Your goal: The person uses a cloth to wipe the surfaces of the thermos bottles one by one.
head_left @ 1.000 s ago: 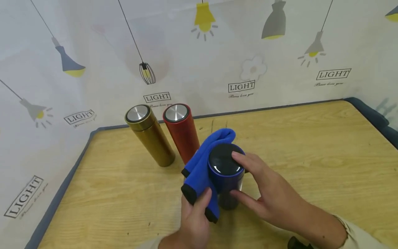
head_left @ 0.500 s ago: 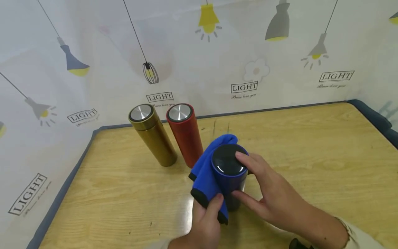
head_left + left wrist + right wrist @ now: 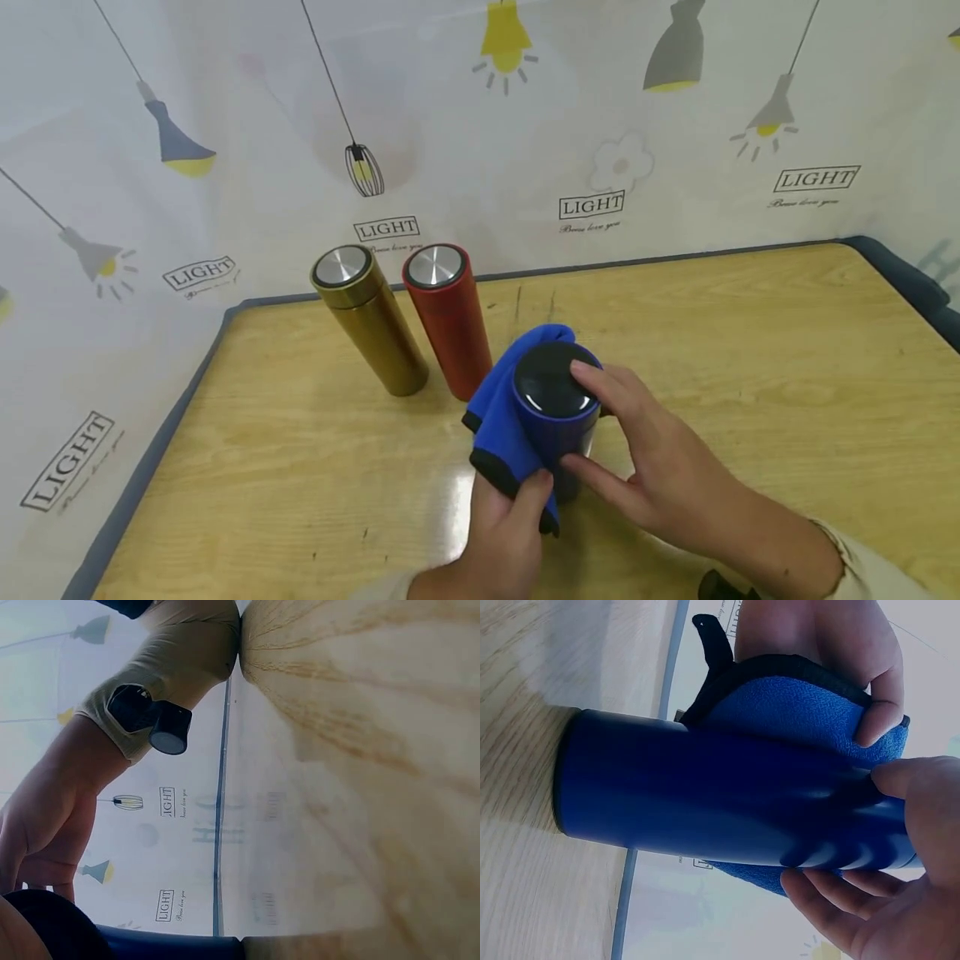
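Observation:
A dark blue thermos flask (image 3: 561, 435) with a glossy black lid top stands upright, its base at the wooden table in the right wrist view. Curled around its upper part, my right hand (image 3: 660, 467) has the index fingertip over the lid's edge and the thumb on the front. My left hand (image 3: 506, 533) holds a folded blue cloth (image 3: 504, 435) with black edging against the flask's left side, thumb over the edging. In the right wrist view the cloth (image 3: 780, 712) lies behind the flask (image 3: 705, 795). My left fingers under the cloth are mostly hidden.
A gold flask (image 3: 375, 333) and a red flask (image 3: 450, 333), both with silver tops, stand upright at the back left. Behind the wooden table (image 3: 750, 358) hangs a lamp-print cloth wall (image 3: 465, 150). A small black object (image 3: 723, 586) shows at the bottom edge.
My left hand has slid the cloth slightly right along the thermos flask. My right hand keeps its grip on the flask. The head view has shifted a little.

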`<state>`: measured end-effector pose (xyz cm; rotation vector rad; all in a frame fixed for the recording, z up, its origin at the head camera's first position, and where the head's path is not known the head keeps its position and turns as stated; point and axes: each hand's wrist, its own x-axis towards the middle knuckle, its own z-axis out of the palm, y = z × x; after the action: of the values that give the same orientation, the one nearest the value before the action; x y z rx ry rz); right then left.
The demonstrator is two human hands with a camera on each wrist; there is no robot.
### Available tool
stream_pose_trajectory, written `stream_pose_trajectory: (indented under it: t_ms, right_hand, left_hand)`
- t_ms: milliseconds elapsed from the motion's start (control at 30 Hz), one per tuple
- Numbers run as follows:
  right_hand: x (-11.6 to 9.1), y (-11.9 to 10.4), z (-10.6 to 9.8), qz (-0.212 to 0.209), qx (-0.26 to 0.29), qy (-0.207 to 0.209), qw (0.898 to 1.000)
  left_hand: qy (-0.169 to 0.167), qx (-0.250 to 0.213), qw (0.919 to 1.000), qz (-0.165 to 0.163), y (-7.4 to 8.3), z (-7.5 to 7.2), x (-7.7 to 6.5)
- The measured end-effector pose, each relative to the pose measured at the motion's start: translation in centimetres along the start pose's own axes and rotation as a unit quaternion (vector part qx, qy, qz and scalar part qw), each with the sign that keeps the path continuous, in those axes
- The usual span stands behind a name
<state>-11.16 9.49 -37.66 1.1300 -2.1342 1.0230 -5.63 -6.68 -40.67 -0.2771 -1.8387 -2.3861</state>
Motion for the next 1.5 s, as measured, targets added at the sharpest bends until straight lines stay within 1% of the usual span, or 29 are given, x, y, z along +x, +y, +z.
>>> stream_pose_trajectory:
  t_ms: [67,133,200,300,367,500,533,600,733,767,833,900,1000,1033,1067,1133,1167,1233,1267,1300,1333,1367,1400,1467,1500]
  right_hand:
    - [-0.1,0.1,0.0,0.005,0.001,0.001,1.000]
    - [-0.3,0.1,0.1,0.013,0.005,0.000,1.000]
    - [-0.7,0.1,0.1,0.031,0.011,-0.001,0.999]
    - [-1.2,0.1,0.1,0.057,0.009,-0.006,0.998]
    - [-1.3,0.2,0.1,0.066,0.002,-0.005,0.998]
    - [-1.1,0.4,0.2,0.059,-0.011,0.008,0.998]
    - [-1.1,0.4,0.2,0.057,-0.015,0.013,0.998]
    - [-0.9,0.4,0.2,0.057,-0.014,0.017,0.998]
    - [-0.5,0.3,-0.1,0.050,-0.004,0.020,0.999]
    - [-0.3,0.2,-0.2,0.048,0.000,0.019,0.999]
    - [-0.1,0.2,-0.3,0.042,0.001,0.018,0.999]
    - [0.1,0.1,-0.5,0.040,0.000,0.010,0.999]
    - [0.1,0.0,-0.6,0.038,-0.006,-0.003,0.999]
    - [0.1,0.1,-0.6,0.039,-0.009,-0.009,0.999]
    - [0.2,0.1,-0.6,0.037,-0.013,-0.012,0.999]
    - [0.1,0.1,-0.5,0.035,-0.019,-0.020,0.999]
    - [0.0,0.1,-0.5,0.036,-0.022,-0.023,0.999]
    - [-0.3,0.2,-0.4,0.035,-0.031,-0.026,0.999]
    - [-0.5,0.1,-0.3,0.034,-0.038,-0.027,0.998]
    - [-0.6,0.1,-0.3,0.035,-0.041,-0.028,0.998]
    - [-0.7,0.1,-0.3,0.036,-0.044,-0.028,0.998]
    - [-0.7,0.0,-0.3,0.039,-0.046,-0.029,0.998]
    - [-0.8,0.0,-0.3,0.047,-0.052,-0.032,0.997]
    - [-0.7,-0.2,-0.5,0.067,-0.048,-0.044,0.996]
    - [-0.6,-0.3,-0.5,0.076,-0.042,-0.052,0.995]
  left_hand:
    - [-0.004,0.021,0.9998,0.004,0.0,0.1,0.2]
    - [0.006,0.045,0.9989,-0.003,-0.1,0.2,0.1]
    - [0.006,0.068,0.9977,0.000,-0.3,0.3,0.0]
    - [-0.004,0.091,0.9959,0.000,-0.5,0.3,0.1]
    - [-0.013,0.107,0.9941,0.010,-0.6,0.4,0.2]
    - [-0.011,0.150,0.9883,0.028,-0.4,0.2,0.5]
    - [-0.007,0.155,0.9876,0.027,-0.3,0.2,0.6]
    - [-0.006,0.148,0.9889,0.019,0.0,0.1,0.8]
    - [-0.006,0.101,0.9949,0.009,0.7,0.0,1.3]
    - [-0.008,0.091,0.9957,0.015,0.8,0.0,1.4]
    - [-0.009,0.086,0.9955,0.038,0.9,-0.2,1.5]
    - [0.001,0.084,0.9937,0.074,0.9,-0.4,1.6]
    - [0.049,0.071,0.9906,0.106,0.9,-0.7,1.5]
    - [0.072,0.064,0.9891,0.111,0.9,-0.7,1.5]
    - [0.087,0.052,0.9874,0.122,1.0,-0.8,1.6]
    - [0.125,0.021,0.9832,0.131,1.3,-0.7,1.7]
    - [0.128,0.015,0.9797,0.154,1.5,-0.7,1.8]
    - [0.133,-0.009,0.9681,0.212,2.1,-0.6,2.3]
    - [0.122,-0.015,0.9594,0.254,2.5,-0.5,2.7]
    - [0.104,-0.023,0.9512,0.289,3.0,-0.4,3.1]
    - [0.066,-0.008,0.9383,0.339,3.6,-0.4,3.7]
    - [0.028,0.013,0.9260,0.376,4.3,-0.4,4.4]
    - [-0.004,0.033,0.9160,0.400,4.9,-0.4,4.9]
    - [-0.076,0.079,0.8983,0.426,6.2,-0.6,5.9]
    - [-0.104,0.101,0.8923,0.428,6.7,-0.8,6.2]
